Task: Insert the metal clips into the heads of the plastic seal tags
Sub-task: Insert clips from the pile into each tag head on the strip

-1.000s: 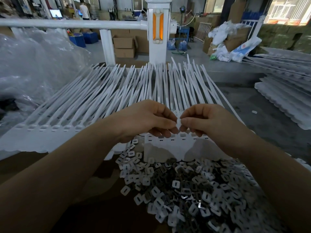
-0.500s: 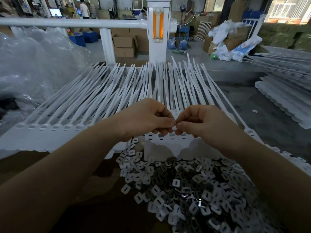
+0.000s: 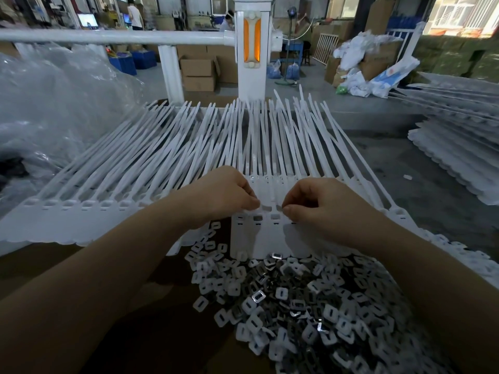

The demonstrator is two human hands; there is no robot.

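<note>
**Both hands at the tag heads, fingertips pinched**

Left hand (image 3: 229,195) sits over the near strip of seal tags (image 3: 259,233), knuckles up, fingers curled under, thumb and forefinger tips pressed together at the row of heads. Can't tell if a clip is between them, too small and hidden by the fingers.

Right hand (image 3: 321,206) mirrors it just beside, thumb and forefinger closed together at the next heads along the same row. Same caveat: what's pinched isn't visible. The two hands are near each other but apart, with a couple of tag heads showing between them.

Heads between the hands: small rectangular pockets, some look grey as if filled, others pale. Not sure enough to count.

The strip lies flat with its heads toward the person and its long white tails (image 3: 256,136) fanning away toward a white post (image 3: 252,49) with an orange insert. A second strip of tags (image 3: 67,211) lies to the left, heads in a row along its near edge.

Clip pile (image 3: 297,306) sits directly below the hands, between the forearms, touching the strip's near edge. Mix of shiny metal pieces and pale square ones with slots.

Surroundings: crumpled clear plastic sheeting (image 3: 59,103) at left, stacked white tag strips (image 3: 459,147) at right, cardboard boxes (image 3: 199,71) behind the rail.
</note>
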